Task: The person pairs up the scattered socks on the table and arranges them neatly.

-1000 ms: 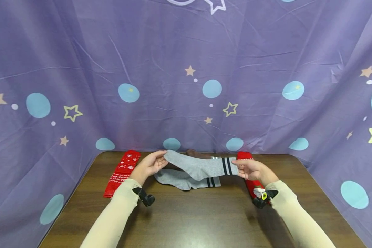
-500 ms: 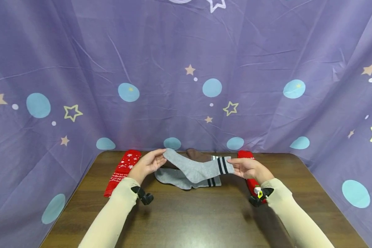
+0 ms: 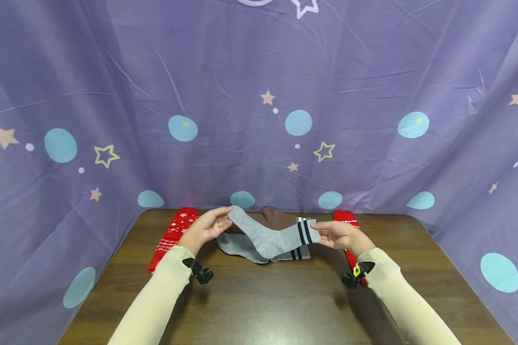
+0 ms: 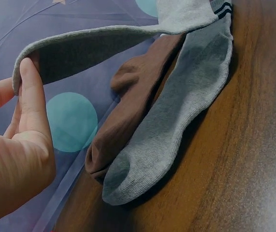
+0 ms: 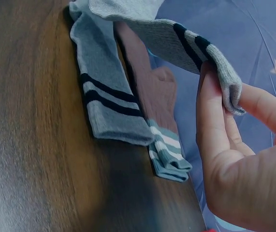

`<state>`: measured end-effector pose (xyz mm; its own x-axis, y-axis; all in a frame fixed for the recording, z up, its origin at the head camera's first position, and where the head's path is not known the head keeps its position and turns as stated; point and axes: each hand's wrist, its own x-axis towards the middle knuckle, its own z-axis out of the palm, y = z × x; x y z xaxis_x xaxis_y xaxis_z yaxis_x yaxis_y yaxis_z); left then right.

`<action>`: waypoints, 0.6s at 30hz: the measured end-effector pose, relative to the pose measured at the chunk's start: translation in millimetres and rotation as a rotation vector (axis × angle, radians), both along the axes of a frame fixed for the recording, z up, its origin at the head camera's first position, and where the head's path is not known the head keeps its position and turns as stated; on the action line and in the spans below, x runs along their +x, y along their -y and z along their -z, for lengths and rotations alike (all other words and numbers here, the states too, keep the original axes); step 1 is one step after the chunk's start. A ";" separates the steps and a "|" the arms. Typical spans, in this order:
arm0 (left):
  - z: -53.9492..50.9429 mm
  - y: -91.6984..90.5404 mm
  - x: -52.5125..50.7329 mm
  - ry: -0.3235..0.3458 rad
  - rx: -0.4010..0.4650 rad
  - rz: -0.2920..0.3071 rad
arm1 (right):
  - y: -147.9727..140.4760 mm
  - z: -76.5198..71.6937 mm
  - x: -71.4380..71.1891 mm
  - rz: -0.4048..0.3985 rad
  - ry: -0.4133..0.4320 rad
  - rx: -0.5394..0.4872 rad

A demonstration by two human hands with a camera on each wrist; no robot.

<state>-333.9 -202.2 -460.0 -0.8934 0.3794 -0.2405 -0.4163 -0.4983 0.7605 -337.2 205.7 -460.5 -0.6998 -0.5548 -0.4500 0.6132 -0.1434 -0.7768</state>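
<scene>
Between both hands hangs a grey sock (image 3: 269, 238) with two black bands near its cuff, sagging in the middle. My left hand (image 3: 205, 228) pinches its toe end between thumb and fingers; the left wrist view shows the sock (image 4: 94, 48) bent over those fingertips. The cuff is pinched by my right hand (image 3: 345, 235), also clear in the right wrist view. Under the raised sock lies a second grey sock (image 4: 152, 140) with matching black bands. A brown sock (image 4: 133, 104) lies along its far side, and its striped cuff (image 5: 169, 150) shows in the right wrist view.
A red sock with white snowflakes (image 3: 174, 235) lies at the table's left. Another red sock (image 3: 345, 218) lies at the right, partly behind my right hand and wrist. The wooden table (image 3: 259, 302) ends at a purple curtain (image 3: 241, 120) behind.
My right hand has shifted left, bringing the cuff closer to my left hand, so the held grey sock sags more. My left hand stays nearly in place.
</scene>
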 end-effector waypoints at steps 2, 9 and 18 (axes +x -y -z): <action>0.1 0.2 -0.3 -0.002 -0.004 -0.001 | 2.7 0.8 -0.4 0.000 0.005 -0.002; 0.7 0.4 -1.2 0.001 -0.016 -0.003 | 9.0 1.6 0.2 -0.011 -0.007 -0.005; 2.6 -1.1 0.8 0.011 0.004 0.010 | 10.5 3.8 3.4 -0.011 -0.004 0.010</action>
